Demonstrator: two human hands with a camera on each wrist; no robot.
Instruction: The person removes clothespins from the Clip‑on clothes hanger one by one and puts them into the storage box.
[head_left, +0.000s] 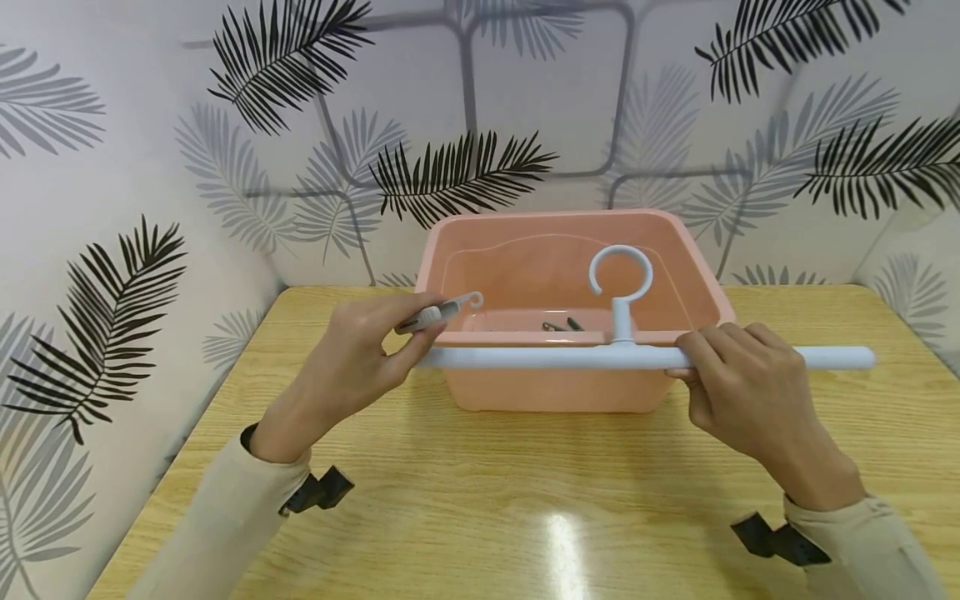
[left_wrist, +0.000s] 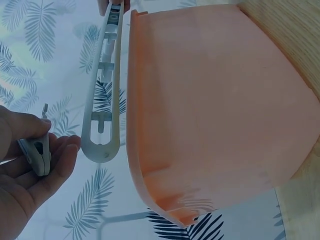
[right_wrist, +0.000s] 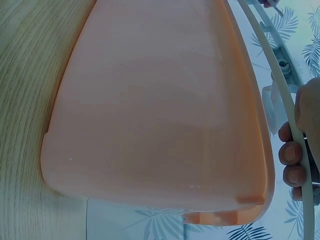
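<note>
My left hand (head_left: 356, 354) pinches a small grey clothes clip (head_left: 448, 310) between thumb and fingers, its thin hook pointing to the right. In the left wrist view the clip (left_wrist: 41, 159) is beside the rounded end of a pale blue-white hanger (left_wrist: 88, 117), apart from it. The long bar of this hanger (head_left: 525, 358) is held level in front of the basin's rim, its round hook upward. My right hand (head_left: 750, 387) grips the bar right of the hook. The right wrist view has its fingers (right_wrist: 291, 153) curled round the bar.
A pink plastic basin (head_left: 555, 392) stands on the wood-grain table (head_left: 465, 500), behind the hanger. A few small dark clips (head_left: 573, 324) lie inside it. A wall covering with leaf prints (head_left: 465, 175) rises behind the table.
</note>
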